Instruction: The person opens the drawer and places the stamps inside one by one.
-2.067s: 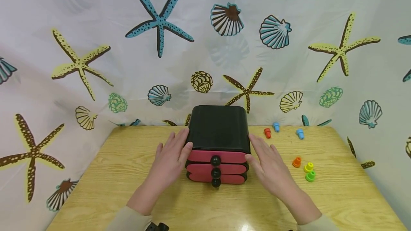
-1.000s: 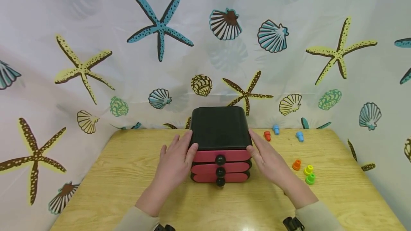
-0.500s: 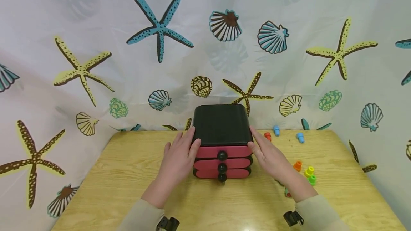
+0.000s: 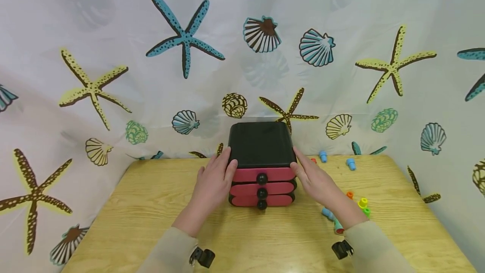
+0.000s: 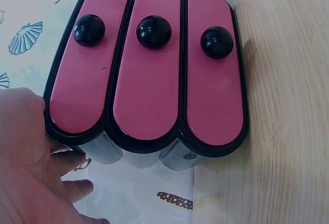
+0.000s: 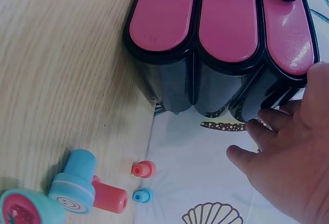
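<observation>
A small black drawer cabinet [image 4: 261, 144] stands on the table with three pinkish-red drawers, all pushed in. Each front carries a round black knob [image 5: 154, 32]. My left hand [image 4: 212, 180] lies along the cabinet's left side, fingers straight, thumb near the top front corner. On the opposite side my right hand [image 4: 316, 180] mirrors it, its straight fingers against the wall and its thumb by the upper drawer. In the right wrist view, the right hand [image 6: 288, 147] is beside the cabinet's black side wall [image 6: 175, 82].
Right of the cabinet, small blue [image 4: 351, 164], orange [image 4: 350, 195] and yellow [image 4: 363, 203] pieces lie on the wooden table [image 4: 151, 205]. Near my right forearm are a blue stamp [image 6: 72, 183] and a mint stamp with a strawberry face [image 6: 23, 208]. A patterned curtain [image 4: 212, 83] hangs behind.
Both hands have moved the cabinet back toward the curtain and slightly right. The blue and mint stamps have come into view beside the right forearm, and the red piece behind the hand is now mostly hidden.
</observation>
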Action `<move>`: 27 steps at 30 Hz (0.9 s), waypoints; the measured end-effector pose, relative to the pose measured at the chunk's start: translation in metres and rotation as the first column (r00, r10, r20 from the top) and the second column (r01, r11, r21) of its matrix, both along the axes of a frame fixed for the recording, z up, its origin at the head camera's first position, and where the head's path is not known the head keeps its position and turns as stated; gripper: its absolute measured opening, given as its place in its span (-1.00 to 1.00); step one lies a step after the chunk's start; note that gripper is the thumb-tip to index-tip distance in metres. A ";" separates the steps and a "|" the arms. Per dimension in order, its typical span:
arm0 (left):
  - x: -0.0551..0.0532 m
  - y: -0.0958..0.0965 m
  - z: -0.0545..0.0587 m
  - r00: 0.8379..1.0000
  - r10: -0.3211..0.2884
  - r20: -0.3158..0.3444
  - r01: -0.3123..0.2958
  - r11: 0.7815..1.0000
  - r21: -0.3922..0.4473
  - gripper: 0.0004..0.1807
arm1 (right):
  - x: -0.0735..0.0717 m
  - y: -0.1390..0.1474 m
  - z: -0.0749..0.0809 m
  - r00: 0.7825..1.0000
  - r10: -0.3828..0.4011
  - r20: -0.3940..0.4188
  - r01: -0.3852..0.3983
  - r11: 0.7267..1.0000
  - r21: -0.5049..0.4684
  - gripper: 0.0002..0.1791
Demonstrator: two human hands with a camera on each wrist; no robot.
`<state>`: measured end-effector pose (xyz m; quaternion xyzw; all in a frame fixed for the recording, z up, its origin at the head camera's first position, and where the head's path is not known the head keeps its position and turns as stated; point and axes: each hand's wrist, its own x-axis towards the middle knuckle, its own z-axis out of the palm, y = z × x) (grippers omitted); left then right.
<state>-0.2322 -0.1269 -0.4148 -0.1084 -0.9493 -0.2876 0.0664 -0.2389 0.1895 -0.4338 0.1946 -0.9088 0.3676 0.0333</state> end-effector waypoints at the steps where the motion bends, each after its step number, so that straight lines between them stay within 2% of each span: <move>1: -0.002 0.001 0.000 1.000 0.000 0.000 0.000 1.000 0.000 -0.24 | -0.001 0.001 0.000 1.000 0.001 0.004 -0.001 1.000 -0.003 -0.20; 9: -0.012 0.007 0.001 1.000 0.016 0.020 -0.016 1.000 0.003 -0.25 | -0.011 0.004 0.000 1.000 -0.007 0.013 0.007 1.000 0.000 -0.19; 19: -0.013 0.005 -0.001 1.000 0.007 0.019 -0.007 1.000 0.002 -0.25 | -0.014 0.003 0.002 0.999 0.003 0.043 -0.003 1.000 0.002 -0.17; 27: -0.016 0.004 0.004 1.000 -0.024 0.008 0.024 1.000 -0.018 -0.24 | -0.011 0.003 0.004 0.998 -0.015 0.055 0.015 1.000 -0.003 -0.17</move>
